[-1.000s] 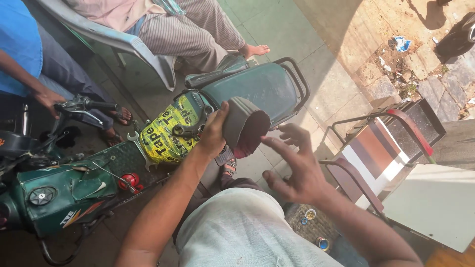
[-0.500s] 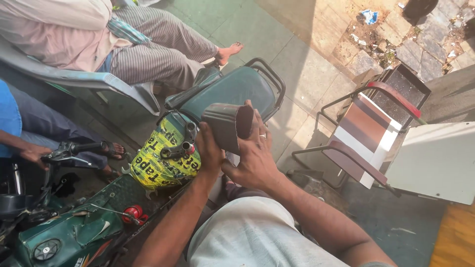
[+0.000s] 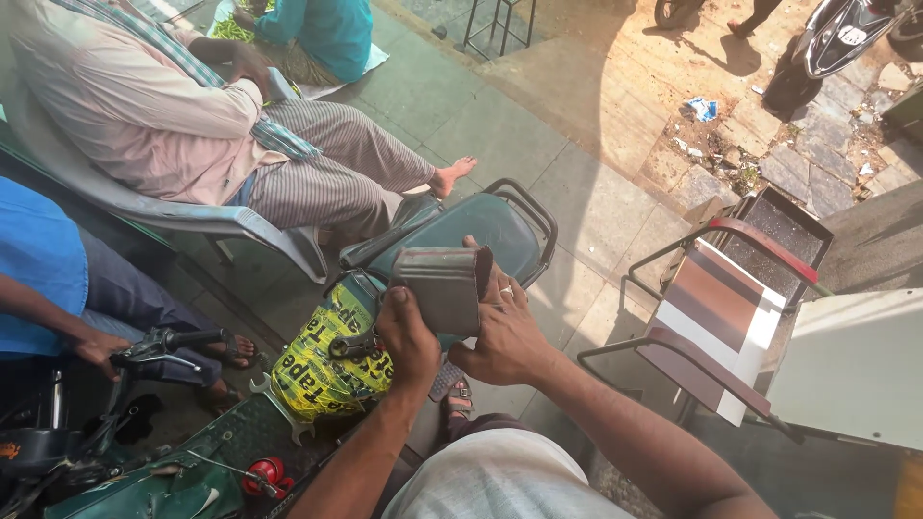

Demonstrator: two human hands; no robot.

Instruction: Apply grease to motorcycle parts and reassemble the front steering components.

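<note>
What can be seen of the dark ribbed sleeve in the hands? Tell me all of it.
The dark ribbed sleeve looks like grey-brown rubber, a short tube with ridges running across its side. It is held above a green chair seat, open end facing right. The left hand grips its lower left; the right hand cups its right end.

Both forearms are bare from the elbow down, with no sleeves, watch or bracelet on them. The left hand [image 3: 409,336] wears nothing. The right hand [image 3: 502,336] carries a pale metal ring [image 3: 505,289] on one finger. Over the lap lies light grey cloth [image 3: 490,481], smooth and plain, without pattern. Below the hands a foot shows in a dark sandal [image 3: 458,396] with straps crossing over the toes, partly hidden by the wrists.
</note>
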